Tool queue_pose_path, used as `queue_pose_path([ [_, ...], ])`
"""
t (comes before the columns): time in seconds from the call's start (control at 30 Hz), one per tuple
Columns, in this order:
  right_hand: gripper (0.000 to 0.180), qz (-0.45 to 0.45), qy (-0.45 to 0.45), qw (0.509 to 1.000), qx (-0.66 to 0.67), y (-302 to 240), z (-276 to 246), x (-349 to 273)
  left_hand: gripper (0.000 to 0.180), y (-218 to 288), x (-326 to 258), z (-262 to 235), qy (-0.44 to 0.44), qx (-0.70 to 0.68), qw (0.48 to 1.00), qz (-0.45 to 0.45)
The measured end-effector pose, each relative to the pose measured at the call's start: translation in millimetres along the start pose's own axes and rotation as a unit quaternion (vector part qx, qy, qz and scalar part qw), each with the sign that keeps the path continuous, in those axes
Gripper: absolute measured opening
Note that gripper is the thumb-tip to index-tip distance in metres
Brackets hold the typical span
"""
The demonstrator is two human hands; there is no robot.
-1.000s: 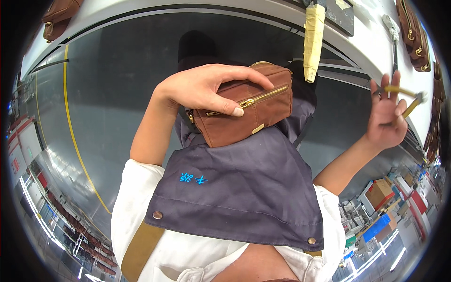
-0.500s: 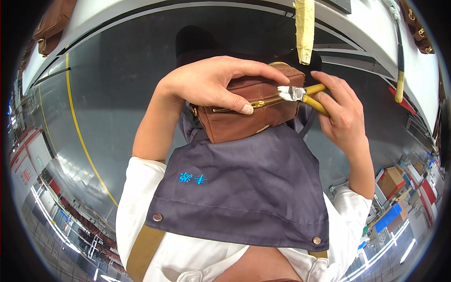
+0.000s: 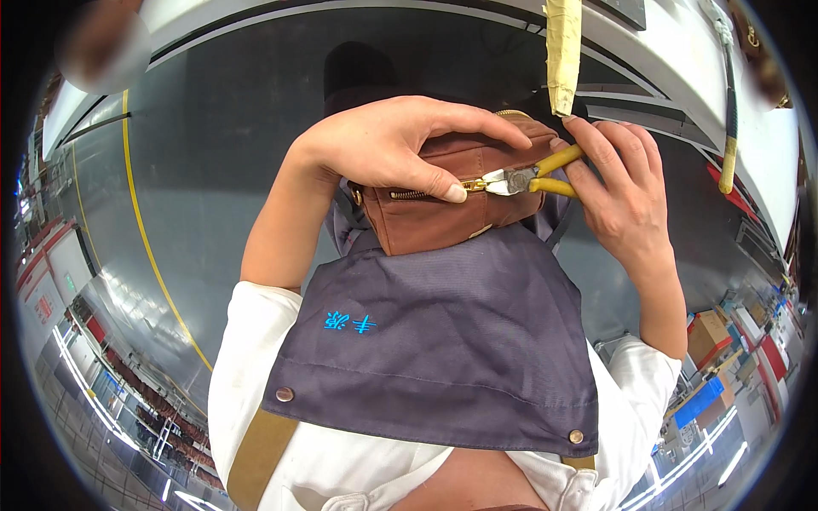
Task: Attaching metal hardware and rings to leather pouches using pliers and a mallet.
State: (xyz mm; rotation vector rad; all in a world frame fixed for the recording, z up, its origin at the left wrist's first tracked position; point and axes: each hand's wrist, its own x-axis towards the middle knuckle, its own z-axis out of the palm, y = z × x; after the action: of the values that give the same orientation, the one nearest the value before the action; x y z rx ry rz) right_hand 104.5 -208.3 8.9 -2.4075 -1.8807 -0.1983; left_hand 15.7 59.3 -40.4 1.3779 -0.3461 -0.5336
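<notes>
A small brown bag (image 3: 426,228) rests on my lap, its front zipper facing up toward me. My left hand (image 3: 383,140) grips it from the left, fingers over the top and thumb pressed beside the gold zipper slider (image 3: 471,185). In my right hand (image 3: 622,183) are pliers (image 3: 516,180) with yellow handles, which are spread apart. The jaw tips meet the right end of the slider; whether they are clamped on it I cannot tell. A second gold zipper (image 3: 511,112) runs along the bag's far top edge.
A yellow-wrapped rod (image 3: 562,60) hangs down just beyond my right hand. White table edges (image 3: 256,34) curve across the far side, with a yellow-tipped tool (image 3: 728,162) at the right. My dark apron (image 3: 434,341) lies below the bag. Boxes (image 3: 707,336) stand lower right.
The pliers have moved left and slightly down, from the zipper's right part to the slider. My right hand's fingers have shifted on the handles. My left hand stays on the bag.
</notes>
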Motion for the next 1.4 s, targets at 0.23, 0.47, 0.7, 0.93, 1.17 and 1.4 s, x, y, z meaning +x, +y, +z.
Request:
queue_pose_path([
  [0.23,0.018,-0.011,0.011,1.000,0.004,0.9,-1.1,2.8,0.065,1.5,0.6,-1.4,0.000,0.027,1.000,0.000],
  [0.47,0.018,-0.024,0.039,0.999,0.014,0.6,-0.7,5.7,0.062,2.1,-1.0,0.5,0.002,0.038,0.999,-0.014],
  [0.7,0.019,-0.040,0.033,0.999,0.012,5.2,3.6,2.3,0.061,1.1,0.0,-0.3,0.005,0.029,0.999,-0.013],
  [0.93,0.019,-0.021,0.038,0.999,0.006,8.7,8.0,0.0,0.060,0.5,3.2,-1.9,0.007,-0.012,1.000,-0.028],
  [1.17,0.031,0.222,0.187,0.947,-0.139,66.2,8.1,-35.8,0.056,-0.3,-5.6,1.2,0.013,-0.004,0.997,-0.076],
  [1.4,0.023,0.350,0.315,0.881,-0.050,114.5,12.8,-13.6,0.033,-6.4,-1.2,3.8,0.044,-0.043,0.995,-0.084],
])
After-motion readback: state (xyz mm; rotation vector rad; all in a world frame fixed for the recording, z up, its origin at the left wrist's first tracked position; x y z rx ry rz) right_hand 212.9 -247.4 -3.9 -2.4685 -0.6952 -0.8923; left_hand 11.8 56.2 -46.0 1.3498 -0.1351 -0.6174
